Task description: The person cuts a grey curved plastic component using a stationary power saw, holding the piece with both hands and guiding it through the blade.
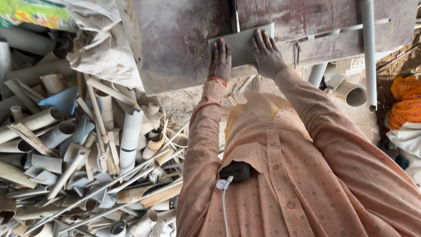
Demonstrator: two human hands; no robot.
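A flat grey plastic sheet piece (239, 46) lies on a dusty brown work table (175, 44). My left hand (220, 61) rests flat on the sheet's near left corner, with an orange band at the wrist. My right hand (266, 55) presses on the sheet's right part, fingers spread. A thin dark blade or bar (234, 15) stands up from the table just beyond the sheet. Both arms wear peach patterned sleeves.
A heap of cut grey pipe offcuts (79, 153) fills the floor at left. A long grey pipe (369, 52) crosses the table's right side, with a pipe fitting (353, 94) below it. Orange cloth (405, 101) lies at far right. A dusty sack (105, 48) hangs at the table's left edge.
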